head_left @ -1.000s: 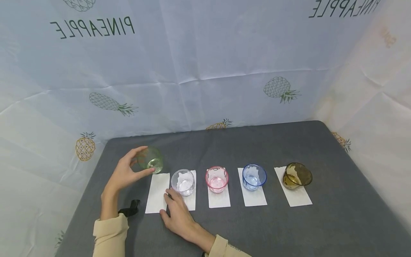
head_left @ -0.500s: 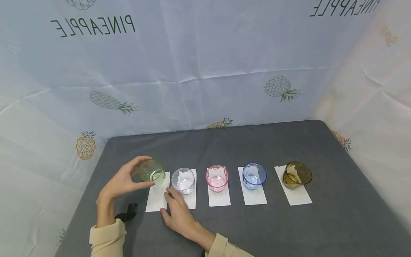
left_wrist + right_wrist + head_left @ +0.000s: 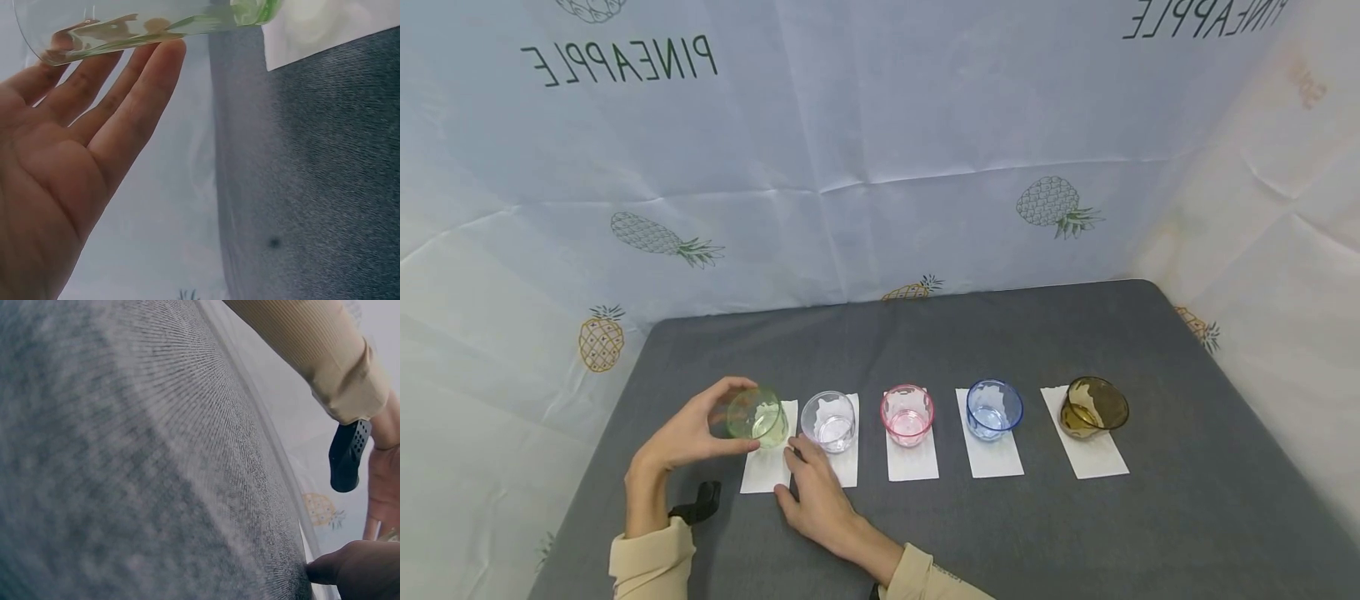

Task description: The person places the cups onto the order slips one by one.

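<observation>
My left hand point(image 3: 688, 427) grips a green-tinted glass point(image 3: 752, 415) between thumb and fingers, over the upper part of the leftmost white paper napkin point(image 3: 765, 472). In the left wrist view the fingers point(image 3: 134, 106) lie along the side of the glass, its base close to the napkin; I cannot tell whether it touches. My right hand point(image 3: 820, 506) rests on the table with loosely bent fingers, its fingertips at the right edge of that napkin. Just beyond them stands a clear glass point(image 3: 828, 422) on a second napkin point(image 3: 847, 472).
To the right, a pink-rimmed glass point(image 3: 907, 415), a blue glass point(image 3: 993, 410) and a brown glass point(image 3: 1093, 408) stand in a row, each on its own white napkin. Dark grey cloth covers the table point(image 3: 925, 537). A pineapple-print curtain point(image 3: 850, 133) hangs behind and at both sides.
My left hand has brought the green glass down and nearer, from beyond the leftmost napkin to over its upper part. My right hand has stayed in place.
</observation>
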Tool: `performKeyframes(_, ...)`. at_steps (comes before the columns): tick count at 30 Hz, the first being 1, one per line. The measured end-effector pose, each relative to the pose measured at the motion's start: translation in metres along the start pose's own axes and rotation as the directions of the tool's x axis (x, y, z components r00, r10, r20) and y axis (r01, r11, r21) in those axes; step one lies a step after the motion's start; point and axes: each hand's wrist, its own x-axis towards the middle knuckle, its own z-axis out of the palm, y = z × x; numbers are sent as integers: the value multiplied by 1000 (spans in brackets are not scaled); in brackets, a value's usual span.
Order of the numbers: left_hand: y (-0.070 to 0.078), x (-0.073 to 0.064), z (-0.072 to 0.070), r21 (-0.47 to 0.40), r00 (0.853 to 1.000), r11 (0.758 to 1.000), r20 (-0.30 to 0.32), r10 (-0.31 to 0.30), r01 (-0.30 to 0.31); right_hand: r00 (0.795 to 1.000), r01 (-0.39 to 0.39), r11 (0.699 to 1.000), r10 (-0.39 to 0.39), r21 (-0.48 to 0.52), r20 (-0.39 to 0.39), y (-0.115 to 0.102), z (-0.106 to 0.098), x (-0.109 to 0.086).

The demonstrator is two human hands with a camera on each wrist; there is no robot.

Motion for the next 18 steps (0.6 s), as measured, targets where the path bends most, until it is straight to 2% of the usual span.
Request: performKeyframes(18,-8,0,4,-53,998,998,51,-20,23,1000,6,1000,-6,6,-3,0,0,1)
